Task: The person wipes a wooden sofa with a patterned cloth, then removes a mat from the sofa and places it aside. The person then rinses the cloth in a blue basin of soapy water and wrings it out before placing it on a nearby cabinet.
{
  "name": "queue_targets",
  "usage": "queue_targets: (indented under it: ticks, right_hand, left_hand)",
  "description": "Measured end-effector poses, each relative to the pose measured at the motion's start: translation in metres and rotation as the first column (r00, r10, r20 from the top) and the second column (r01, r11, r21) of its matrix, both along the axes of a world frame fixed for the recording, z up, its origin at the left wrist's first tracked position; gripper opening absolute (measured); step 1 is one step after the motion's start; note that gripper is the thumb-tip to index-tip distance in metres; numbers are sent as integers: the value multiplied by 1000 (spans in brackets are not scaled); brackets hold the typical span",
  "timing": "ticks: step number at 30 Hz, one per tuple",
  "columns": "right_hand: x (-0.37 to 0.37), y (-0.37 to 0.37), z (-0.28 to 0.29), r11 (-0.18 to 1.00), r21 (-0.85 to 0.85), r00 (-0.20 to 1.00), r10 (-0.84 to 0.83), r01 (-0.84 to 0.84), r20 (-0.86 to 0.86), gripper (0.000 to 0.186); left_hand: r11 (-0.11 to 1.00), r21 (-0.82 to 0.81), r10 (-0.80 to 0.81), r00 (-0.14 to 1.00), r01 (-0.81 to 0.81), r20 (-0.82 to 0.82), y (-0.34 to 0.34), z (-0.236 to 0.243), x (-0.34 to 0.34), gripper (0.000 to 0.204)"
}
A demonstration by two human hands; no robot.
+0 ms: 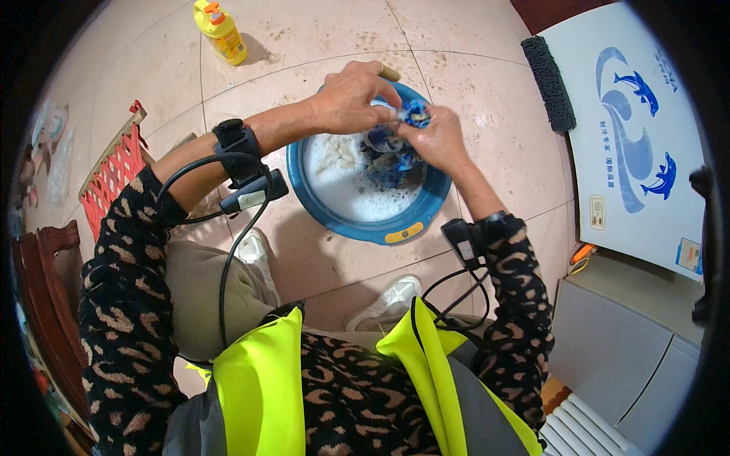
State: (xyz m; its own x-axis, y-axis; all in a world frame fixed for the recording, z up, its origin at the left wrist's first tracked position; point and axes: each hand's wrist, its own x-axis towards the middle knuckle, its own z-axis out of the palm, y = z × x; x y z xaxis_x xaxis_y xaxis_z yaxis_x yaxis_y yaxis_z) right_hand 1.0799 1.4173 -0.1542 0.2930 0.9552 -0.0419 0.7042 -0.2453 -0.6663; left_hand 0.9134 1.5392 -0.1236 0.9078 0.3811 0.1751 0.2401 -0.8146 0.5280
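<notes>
A round blue basin (pixel 342 226) on the floor in front of me holds water with white suds (pixel 353 190). Over its far right part, both my hands grip a wet blue-and-white patterned cloth (pixel 414 114). My left hand (pixel 356 95) is closed, fingertips pinching the cloth's left side. From the right, my right hand (pixel 442 138) has its thumb and fingers closed on the same cloth. More dark and blue wet fabric (pixel 395 169) lies in the suds below. A tan piece (pixel 389 73) shows behind my left hand; its kind is unclear.
A yellow bottle with an orange pump top (pixel 222 34) stands on the tiles at the far left. A red woven seat (pixel 114 178) is at the left. On the right are a white appliance with dolphin pictures (pixel 646 137), a dark fluffy roll (pixel 549 83) and a grey cabinet (pixel 608 349).
</notes>
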Motion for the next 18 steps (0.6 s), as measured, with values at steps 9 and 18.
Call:
queue_targets:
  ticks: [9,18]
  right_hand:
    - [-27,-23,-146,922,-383,951,66,58,303,53]
    - [-11,4,-63,920,-389,997,69,-48,39,45]
  left_hand:
    - [932,-334,150,989,-142,-1,21,17,-14,23]
    - [964,-230,114,989,-133,-95,36,10,-25,40]
